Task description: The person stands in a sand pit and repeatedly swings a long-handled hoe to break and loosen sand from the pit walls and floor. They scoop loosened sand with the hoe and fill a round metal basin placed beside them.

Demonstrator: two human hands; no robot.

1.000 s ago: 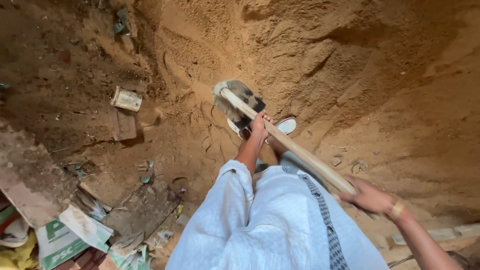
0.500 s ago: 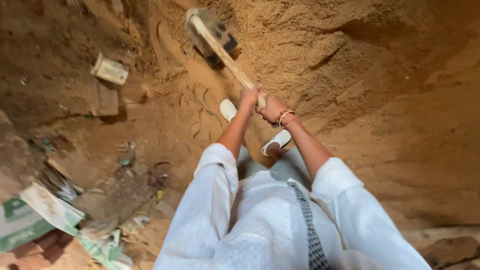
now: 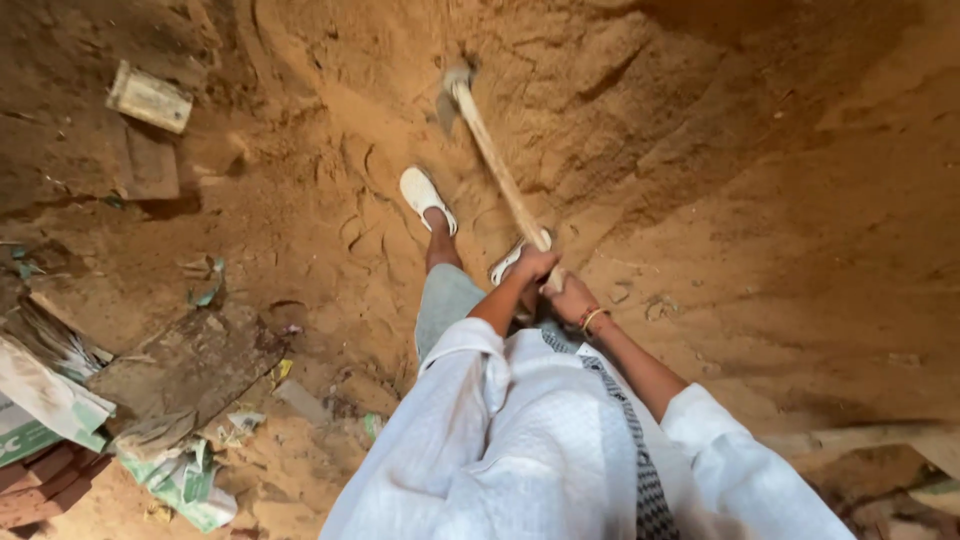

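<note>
Head view shows our left hand (image 3: 530, 268) and right hand (image 3: 570, 296) clamped together on the end of a wooden shovel (image 3: 495, 160), its blade up against the sand bank (image 3: 700, 150) beyond our shoes (image 3: 425, 195).

Sand bank (image 3: 760, 200): orange-tan. Tool handle (image 3: 497, 165): pale wood. Shoe (image 3: 425, 195), 11 o'clock: white. Shirt (image 3: 540, 440): white; scarf (image 3: 640, 450): grey-checked.
</note>
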